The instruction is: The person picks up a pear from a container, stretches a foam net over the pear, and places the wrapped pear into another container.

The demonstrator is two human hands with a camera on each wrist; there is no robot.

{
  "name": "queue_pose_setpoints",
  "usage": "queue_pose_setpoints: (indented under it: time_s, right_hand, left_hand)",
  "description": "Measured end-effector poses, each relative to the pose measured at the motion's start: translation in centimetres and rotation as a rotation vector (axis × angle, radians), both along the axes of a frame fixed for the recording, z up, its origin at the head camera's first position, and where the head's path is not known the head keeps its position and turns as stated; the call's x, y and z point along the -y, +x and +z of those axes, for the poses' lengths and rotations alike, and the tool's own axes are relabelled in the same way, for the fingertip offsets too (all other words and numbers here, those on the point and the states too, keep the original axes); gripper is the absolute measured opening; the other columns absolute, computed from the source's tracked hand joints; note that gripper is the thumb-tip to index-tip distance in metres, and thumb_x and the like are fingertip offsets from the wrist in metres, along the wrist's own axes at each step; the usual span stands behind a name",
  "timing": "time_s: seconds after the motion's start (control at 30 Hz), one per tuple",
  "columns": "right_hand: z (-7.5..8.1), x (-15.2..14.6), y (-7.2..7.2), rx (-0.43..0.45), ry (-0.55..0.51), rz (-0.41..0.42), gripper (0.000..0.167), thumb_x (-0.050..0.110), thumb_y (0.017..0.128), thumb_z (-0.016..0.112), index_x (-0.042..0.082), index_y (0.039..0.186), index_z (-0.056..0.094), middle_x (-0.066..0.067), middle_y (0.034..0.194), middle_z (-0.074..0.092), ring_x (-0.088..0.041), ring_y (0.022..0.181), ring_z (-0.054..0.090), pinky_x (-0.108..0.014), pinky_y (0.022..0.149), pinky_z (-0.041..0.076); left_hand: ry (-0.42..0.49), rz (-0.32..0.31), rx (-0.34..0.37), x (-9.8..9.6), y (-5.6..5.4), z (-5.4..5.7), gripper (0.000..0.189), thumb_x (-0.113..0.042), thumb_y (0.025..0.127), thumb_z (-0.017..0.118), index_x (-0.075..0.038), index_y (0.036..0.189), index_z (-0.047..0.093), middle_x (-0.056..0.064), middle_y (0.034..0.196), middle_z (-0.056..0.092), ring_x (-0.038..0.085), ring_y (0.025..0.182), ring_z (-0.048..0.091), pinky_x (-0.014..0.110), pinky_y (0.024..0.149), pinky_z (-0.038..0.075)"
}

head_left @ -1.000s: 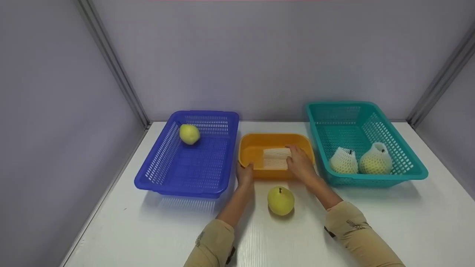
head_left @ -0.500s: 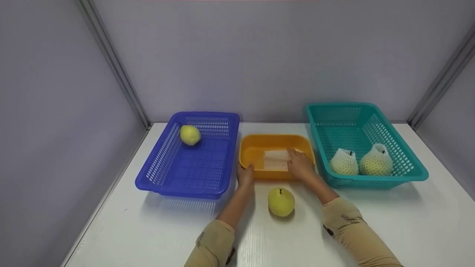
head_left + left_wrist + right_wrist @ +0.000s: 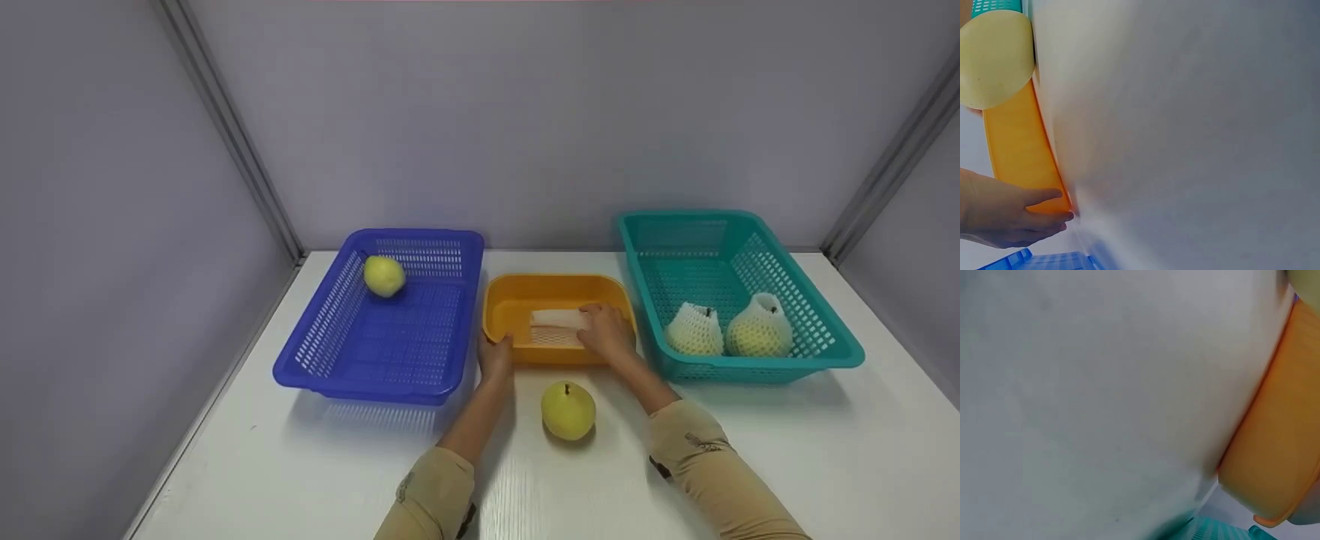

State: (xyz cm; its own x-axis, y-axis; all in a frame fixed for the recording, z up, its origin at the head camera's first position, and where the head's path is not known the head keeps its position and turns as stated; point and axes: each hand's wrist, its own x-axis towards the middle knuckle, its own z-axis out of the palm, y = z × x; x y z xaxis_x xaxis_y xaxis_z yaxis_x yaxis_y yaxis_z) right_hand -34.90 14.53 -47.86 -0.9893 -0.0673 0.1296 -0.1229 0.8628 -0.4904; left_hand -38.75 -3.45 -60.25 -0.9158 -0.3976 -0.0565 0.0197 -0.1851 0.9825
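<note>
An orange plastic tub (image 3: pixel 551 356) stands mid-table with white foam fruit nets (image 3: pixel 555 336) lying inside it. My right hand (image 3: pixel 606 334) reaches over the tub's right front and pinches the right end of the foam netting; the fingertips are partly hidden. At the tub's left front corner, my left hand (image 3: pixel 496 360) grips the wall, its thumb along the front and its fingers round the side, as the left wrist view shows. A bare yellow-green pear (image 3: pixel 568 410) sits upright on the table between my forearms, in front of the tub.
A blue basket (image 3: pixel 375 386) on the left holds one bare pear (image 3: pixel 384 276) at its back left. In the teal basket (image 3: pixel 757 361) on the right, two net-wrapped pears (image 3: pixel 694 330) stand near the front. Grey panels enclose the white table (image 3: pixel 247 472) behind and at the sides.
My right hand has drawn slightly nearer. The back part of the foam netting now shows as a whiter fold, and its far edge has come forward. My left hand stays at the tub's corner.
</note>
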Motion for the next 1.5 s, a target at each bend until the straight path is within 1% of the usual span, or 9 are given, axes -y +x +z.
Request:
queue_pose_setpoints:
  time_s: [0.23,0.3,0.47,0.67,0.9,1.0,1.1,1.43,1.5]
  right_hand:
    - [0.0,0.2,0.0,0.047,-0.012,0.007,0.031,0.011,0.082,0.062,0.001,0.112,0.063,-0.015,0.106,0.062,-0.031,0.097,0.054,-0.045,0.083,0.041]
    - [0.0,0.1,0.1,0.036,-0.016,0.006,0.026,0.01,0.081,0.061,0.001,0.105,0.065,-0.013,0.1,0.063,-0.029,0.092,0.056,-0.044,0.079,0.043]
    - [0.0,0.1,0.1,0.029,-0.036,-0.004,0.02,0.01,0.083,0.06,0.001,0.1,0.068,-0.013,0.097,0.064,-0.028,0.088,0.056,-0.043,0.077,0.044]
    - [0.0,0.0,0.0,0.035,-0.103,-0.022,0.019,0.008,0.085,0.058,0.0,0.1,0.066,-0.014,0.099,0.063,-0.027,0.086,0.054,-0.042,0.079,0.045]
    - [0.1,-0.1,0.2,-0.026,-0.221,-0.033,0.013,0.007,0.085,0.06,0.0,0.095,0.064,-0.013,0.093,0.062,-0.026,0.083,0.055,-0.04,0.074,0.046]
    - [0.2,-0.3,0.2,-0.034,-0.266,-0.039,0.012,0.008,0.083,0.062,0.0,0.092,0.063,-0.014,0.092,0.061,-0.026,0.081,0.054,-0.038,0.071,0.046]
    - [0.4,-0.4,0.2,-0.009,-0.313,-0.045,0.014,0.009,0.083,0.063,-0.001,0.093,0.061,-0.014,0.09,0.058,-0.026,0.079,0.051,-0.036,0.067,0.045]
    - [0.5,-0.7,0.2,-0.102,-0.6,-0.058,0.016,0.002,0.085,0.057,-0.003,0.097,0.048,-0.017,0.095,0.052,-0.027,0.085,0.05,-0.031,0.072,0.043]
    - [0.6,-0.8,0.4,-0.136,-0.645,-0.062,0.018,0.003,0.088,0.056,-0.003,0.102,0.046,-0.018,0.099,0.052,-0.028,0.09,0.05,-0.034,0.078,0.044]
  left_hand:
    - [0.08,-0.064,0.081,-0.3,7.8,10.8,0.054,0.004,0.091,0.047,0.01,0.138,0.021,0.028,0.139,0.029,0.037,0.128,0.027,0.04,0.104,0.025]
    - [0.101,-0.08,0.089,-0.3,8.9,12.4,0.056,0.006,0.091,0.044,0.012,0.139,0.016,0.03,0.141,0.023,0.038,0.13,0.023,0.04,0.105,0.023]
    - [0.078,-0.069,0.098,-0.3,8.3,11.4,0.062,0.0,0.092,0.048,0.009,0.141,0.013,0.027,0.145,0.015,0.035,0.133,0.016,0.038,0.107,0.018]
    - [-0.01,-0.027,0.054,-0.1,2.1,2.7,0.069,-0.01,0.089,0.057,0.004,0.143,0.016,0.023,0.145,0.02,0.032,0.131,0.021,0.036,0.105,0.024]
    - [-0.007,-0.001,-0.009,-0.1,1.5,1.4,0.058,-0.004,0.087,0.055,0.003,0.138,0.029,0.022,0.137,0.036,0.032,0.125,0.034,0.038,0.101,0.03]
    - [0.043,0.007,-0.05,-0.1,0.1,-0.5,0.058,-0.006,0.084,0.061,0.004,0.134,0.033,0.021,0.131,0.043,0.029,0.121,0.04,0.036,0.098,0.034]
    - [0.094,-0.013,0.002,-0.3,1.2,1.3,0.058,-0.002,0.087,0.057,0.002,0.137,0.03,0.02,0.135,0.04,0.029,0.123,0.038,0.036,0.1,0.032]
    - [0.292,-0.038,0.182,-0.7,8.9,12.8,0.054,0.002,0.09,0.051,0.011,0.136,0.023,0.027,0.136,0.034,0.035,0.126,0.031,0.039,0.104,0.025]
    - [0.336,-0.038,0.208,-0.7,9.5,13.6,0.054,0.001,0.089,0.051,0.012,0.135,0.025,0.027,0.134,0.036,0.035,0.126,0.031,0.04,0.105,0.023]
